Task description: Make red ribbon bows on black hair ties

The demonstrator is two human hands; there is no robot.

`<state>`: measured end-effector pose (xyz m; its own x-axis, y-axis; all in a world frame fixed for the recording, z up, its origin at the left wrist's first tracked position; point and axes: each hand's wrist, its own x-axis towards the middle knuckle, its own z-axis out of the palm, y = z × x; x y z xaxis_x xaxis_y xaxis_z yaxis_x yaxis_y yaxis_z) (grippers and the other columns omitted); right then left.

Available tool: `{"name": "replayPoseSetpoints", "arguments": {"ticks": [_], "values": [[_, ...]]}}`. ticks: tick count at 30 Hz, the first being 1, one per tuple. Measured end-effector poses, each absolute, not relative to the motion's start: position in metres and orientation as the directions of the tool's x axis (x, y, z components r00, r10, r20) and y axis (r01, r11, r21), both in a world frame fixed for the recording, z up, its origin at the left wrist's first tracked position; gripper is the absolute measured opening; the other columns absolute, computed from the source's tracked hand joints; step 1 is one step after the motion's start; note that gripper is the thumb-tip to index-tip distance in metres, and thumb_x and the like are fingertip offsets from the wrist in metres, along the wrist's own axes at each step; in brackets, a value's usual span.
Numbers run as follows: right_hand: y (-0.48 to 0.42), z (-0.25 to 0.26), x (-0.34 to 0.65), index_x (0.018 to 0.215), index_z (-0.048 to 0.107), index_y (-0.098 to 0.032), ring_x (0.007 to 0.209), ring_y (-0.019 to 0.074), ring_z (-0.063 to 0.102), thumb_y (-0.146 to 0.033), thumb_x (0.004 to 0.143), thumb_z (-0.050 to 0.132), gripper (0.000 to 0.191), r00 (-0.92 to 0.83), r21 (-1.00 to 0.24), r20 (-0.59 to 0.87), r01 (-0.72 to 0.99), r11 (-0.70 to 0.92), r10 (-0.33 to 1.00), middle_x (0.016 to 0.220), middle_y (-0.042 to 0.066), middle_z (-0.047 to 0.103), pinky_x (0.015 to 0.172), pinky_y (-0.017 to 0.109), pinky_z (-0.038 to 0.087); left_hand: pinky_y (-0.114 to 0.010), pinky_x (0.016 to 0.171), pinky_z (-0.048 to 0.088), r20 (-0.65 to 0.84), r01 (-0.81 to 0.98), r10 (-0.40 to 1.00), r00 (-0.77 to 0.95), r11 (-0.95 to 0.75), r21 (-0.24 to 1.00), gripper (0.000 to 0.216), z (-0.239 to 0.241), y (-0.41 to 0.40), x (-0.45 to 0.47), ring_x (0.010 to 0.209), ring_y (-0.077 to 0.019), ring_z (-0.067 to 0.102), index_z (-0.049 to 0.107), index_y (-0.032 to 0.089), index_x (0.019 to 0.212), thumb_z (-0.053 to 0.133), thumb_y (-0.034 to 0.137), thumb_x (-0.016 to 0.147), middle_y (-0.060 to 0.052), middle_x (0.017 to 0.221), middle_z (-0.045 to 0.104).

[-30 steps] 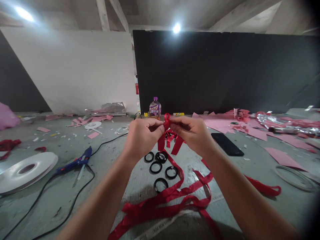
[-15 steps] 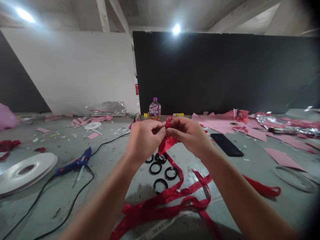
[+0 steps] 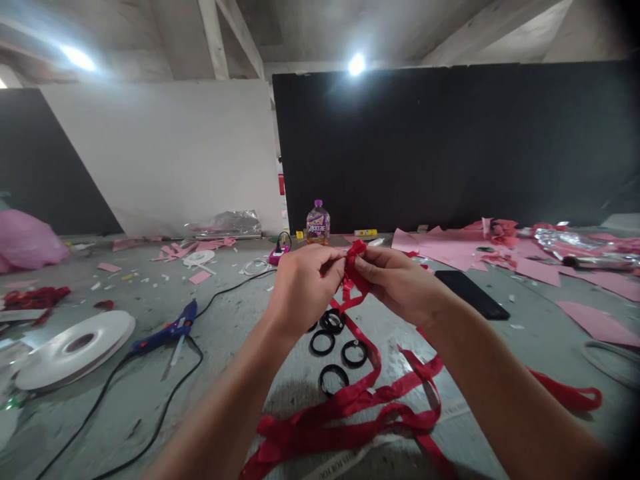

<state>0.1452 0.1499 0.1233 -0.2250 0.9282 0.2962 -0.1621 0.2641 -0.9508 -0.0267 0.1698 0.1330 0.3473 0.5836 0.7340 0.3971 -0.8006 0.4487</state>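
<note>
Between my two hands a red ribbon (image 3: 358,260) is bunched into a small gathered loop, held above the table. My left hand (image 3: 313,277) pinches its left side with thumb and forefinger. Thumb and fingers of my right hand (image 3: 400,277) are closed on its right side. From the bunch the ribbon tail (image 3: 370,350) runs down to a loose heap of red ribbon (image 3: 310,437) near the front. Several black rings (image 3: 355,354) lie on the table below my hands, some partly hidden by my left hand.
A blue glue gun (image 3: 170,328) with its cord and a white spool (image 3: 77,350) lie at left. A black phone (image 3: 473,294) rests right of my hands. Behind stand a purple-capped bottle (image 3: 318,223) and a dark panel (image 3: 450,147). Pink paper sheets (image 3: 450,250) cover the back right.
The red ribbon between my fingers has become a larger, more upright bunch. The whole view has shifted, so everything sits slightly farther right.
</note>
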Motion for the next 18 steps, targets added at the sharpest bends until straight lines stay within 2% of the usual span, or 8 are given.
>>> {"name": "replayPoseSetpoints", "arguments": {"ticks": [3,8,11,14,18], "values": [[0.1500,0.1222,0.1458,0.085,0.070,-0.022,0.071,0.0135,0.055,-0.037,0.078,0.078,0.018,-0.194,-0.954,0.249,-0.215,0.207,0.949,0.076,0.001,0.060,0.068,0.027,0.049,-0.029,0.079,0.050,0.762,0.427,0.538,0.360,-0.822,0.378,0.019,0.1330,0.1702,-0.0268,0.086,-0.0184,0.069,0.075,0.019,0.097,0.057,0.019,0.091,-0.006,0.095,0.077],[0.1509,0.1247,0.1426,0.080,0.069,-0.019,0.063,0.0105,0.050,-0.037,0.079,0.077,0.020,-0.114,-0.948,0.256,-0.223,0.227,0.960,0.073,0.000,0.058,0.058,0.024,0.043,-0.027,0.084,0.050,0.817,0.436,0.440,0.373,-0.860,0.265,0.020,0.1308,0.1730,-0.0287,0.092,-0.0170,0.069,0.070,0.018,0.106,0.054,0.018,0.094,-0.007,0.102,0.076],[0.1514,0.1259,0.1412,0.077,0.069,-0.018,0.059,0.0080,0.045,-0.037,0.077,0.079,0.021,-0.081,-0.940,0.258,-0.250,0.231,0.963,0.071,-0.001,0.058,0.054,0.022,0.037,-0.028,0.078,0.051,0.855,0.442,0.358,0.374,-0.880,0.175,0.017,0.1293,0.1738,-0.0288,0.083,-0.0171,0.069,0.069,0.017,0.100,0.054,0.018,0.093,-0.006,0.093,0.076],[0.1513,0.1261,0.1409,0.076,0.069,-0.018,0.062,0.0083,0.048,-0.036,0.075,0.081,0.021,-0.064,-0.928,0.253,-0.299,0.223,0.965,0.072,-0.001,0.059,0.057,0.022,0.039,-0.028,0.076,0.051,0.882,0.400,0.286,0.374,-0.908,0.124,0.015,0.1287,0.1737,-0.0276,0.080,-0.0174,0.068,0.070,0.015,0.091,0.055,0.019,0.092,-0.006,0.086,0.075],[0.1504,0.1261,0.1401,0.078,0.071,-0.018,0.068,0.0091,0.053,-0.033,0.073,0.082,0.019,-0.056,-0.912,0.250,-0.348,0.216,0.967,0.075,-0.001,0.062,0.067,0.022,0.044,-0.028,0.077,0.051,0.885,0.373,0.301,0.355,-0.914,0.161,0.015,0.1293,0.1733,-0.0261,0.081,-0.0167,0.068,0.072,0.012,0.092,0.058,0.019,0.091,-0.007,0.088,0.075]]}}
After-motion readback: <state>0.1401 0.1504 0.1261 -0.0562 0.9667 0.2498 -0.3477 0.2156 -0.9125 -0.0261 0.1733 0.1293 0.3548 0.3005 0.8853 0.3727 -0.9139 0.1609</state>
